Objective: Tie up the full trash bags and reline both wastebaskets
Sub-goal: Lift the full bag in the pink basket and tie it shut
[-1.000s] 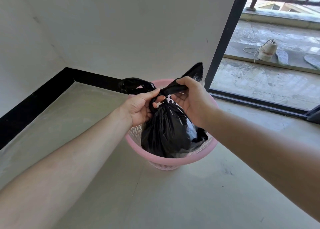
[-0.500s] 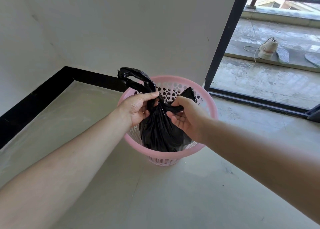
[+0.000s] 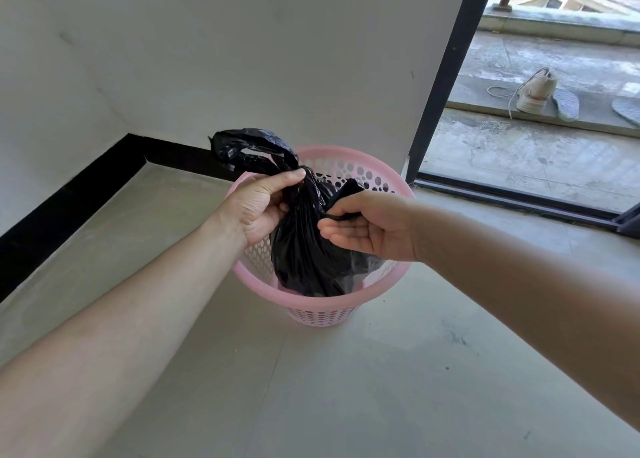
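Two hands at black trash bag (image 3: 301,249) inside pink wastebasket (image 3: 322,305) on floor (image 3: 381,388) | left hand (image 3: 266,204) clenches gathered neck, ear standing upward | right hand (image 3: 367,229), fingers half-straight, thumb-pinches other ear just right of neck

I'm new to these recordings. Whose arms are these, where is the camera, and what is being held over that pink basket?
There is no machine here. These are a person's two bare arms, filmed by a wide-angle camera worn on their head that looks forward and down. That is why both arms reach in from the bottom corners. The left hand grips the gathered neck of a black trash bag, and one handle loop sticks up behind it. The right hand pinches the bag's other handle strip under its thumb. The bag's lower part is inside a pink perforated wastebasket, which stands on the grey floor. To the right, past a dark door frame, a shoe lies outside.
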A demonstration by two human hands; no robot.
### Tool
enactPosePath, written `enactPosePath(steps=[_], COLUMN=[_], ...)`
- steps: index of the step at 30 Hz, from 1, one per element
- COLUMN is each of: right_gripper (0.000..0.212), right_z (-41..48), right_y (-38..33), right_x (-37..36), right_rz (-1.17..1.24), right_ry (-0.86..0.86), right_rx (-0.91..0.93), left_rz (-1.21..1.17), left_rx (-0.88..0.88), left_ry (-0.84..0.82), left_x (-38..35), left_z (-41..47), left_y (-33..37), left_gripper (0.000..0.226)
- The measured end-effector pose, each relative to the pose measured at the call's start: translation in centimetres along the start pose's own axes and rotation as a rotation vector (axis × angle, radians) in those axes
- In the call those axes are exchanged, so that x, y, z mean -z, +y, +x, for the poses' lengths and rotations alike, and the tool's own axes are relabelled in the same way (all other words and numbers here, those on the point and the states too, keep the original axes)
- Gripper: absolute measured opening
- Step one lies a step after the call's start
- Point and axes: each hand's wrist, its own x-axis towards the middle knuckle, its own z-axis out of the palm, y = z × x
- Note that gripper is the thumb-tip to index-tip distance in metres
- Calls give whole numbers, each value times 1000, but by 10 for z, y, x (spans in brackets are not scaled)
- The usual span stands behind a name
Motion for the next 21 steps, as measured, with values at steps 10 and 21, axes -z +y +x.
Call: enactPosePath(steps=[10, 21], right_gripper=[42, 46], right_z=[5, -9], right_y=[4, -44], right_x=[8, 33], right_rz=[3, -1093], right_ry=[-86, 432], right_rx=[-150, 790], left_rz=[-94, 89], left_rx=[44, -20], left_ry=[-82, -311], left_x=[-1, 15], left_z=[-7, 1], left_y=[3, 12], left_gripper=[12, 23])
